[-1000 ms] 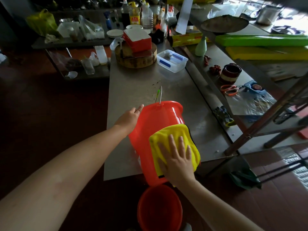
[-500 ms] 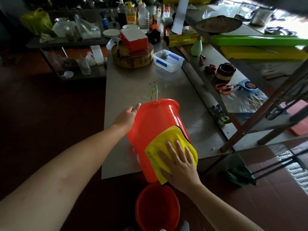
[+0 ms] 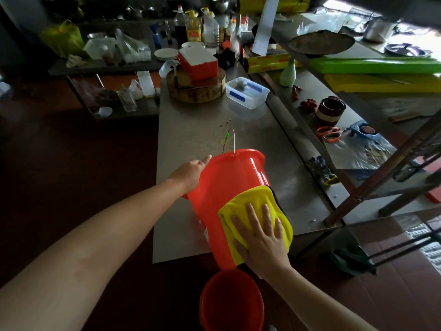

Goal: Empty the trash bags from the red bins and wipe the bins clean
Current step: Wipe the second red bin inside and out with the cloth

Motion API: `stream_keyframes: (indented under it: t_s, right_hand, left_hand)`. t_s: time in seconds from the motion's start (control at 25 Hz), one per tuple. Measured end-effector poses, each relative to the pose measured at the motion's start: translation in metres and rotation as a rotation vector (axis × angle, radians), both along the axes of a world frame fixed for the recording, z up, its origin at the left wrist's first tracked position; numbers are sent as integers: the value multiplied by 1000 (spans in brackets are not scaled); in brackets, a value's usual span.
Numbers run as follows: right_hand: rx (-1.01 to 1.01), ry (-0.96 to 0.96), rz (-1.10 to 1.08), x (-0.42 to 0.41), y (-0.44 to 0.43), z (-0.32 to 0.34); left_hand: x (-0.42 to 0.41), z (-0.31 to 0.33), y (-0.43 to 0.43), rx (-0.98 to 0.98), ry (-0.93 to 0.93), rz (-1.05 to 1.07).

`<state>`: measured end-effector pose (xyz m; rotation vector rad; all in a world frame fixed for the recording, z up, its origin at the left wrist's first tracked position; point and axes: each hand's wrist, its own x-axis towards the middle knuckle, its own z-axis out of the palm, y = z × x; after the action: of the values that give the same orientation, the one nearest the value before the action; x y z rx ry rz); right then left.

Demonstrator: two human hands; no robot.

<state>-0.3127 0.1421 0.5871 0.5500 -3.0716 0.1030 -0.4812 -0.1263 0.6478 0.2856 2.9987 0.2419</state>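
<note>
A red bin (image 3: 229,187) lies tipped over on the near end of the steel worktop (image 3: 191,130), its rim pointing away from the person and its base jutting past the worktop's front edge. The left hand (image 3: 191,172) rests against the bin's left wall just below the rim, palm on the plastic and the one finger in view stretched straight toward the rim; its other fingers are hidden behind the bin. The right hand (image 3: 260,237) lies flat with its fingers spread and straight on a yellow cloth (image 3: 253,199), pressing it onto the upper wall of the bin near the base. The cloth reaches beyond the fingertips toward the rim and hangs over the bin's right side. The bin sits between the two hands, the left at its far end and the right at its near end. A thin wire handle (image 3: 233,139) stands up from the rim, just beyond the left hand. Directly below the right wrist, a second red bin (image 3: 231,299) stands on the floor with its mouth up. Well beyond both hands, a clear tub (image 3: 247,91) and a round wooden block (image 3: 195,90) sit on the worktop.
</note>
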Motion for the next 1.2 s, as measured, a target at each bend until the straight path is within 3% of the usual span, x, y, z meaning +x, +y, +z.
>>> stream_keyframes:
  t_s: [0.44, 0.84, 1.2]
  right_hand:
    - [-15, -54, -99, -125, -85, 32]
    - [-38, 116, 4, -23, -10, -10]
    - [-37, 38, -3, -10, 0, -5]
  left_hand:
    - [-5, -8, -7, 12, 32, -24]
    - [-4, -9, -13, 56, 19, -20]
    - [-5, -11, -17, 69, 26, -22]
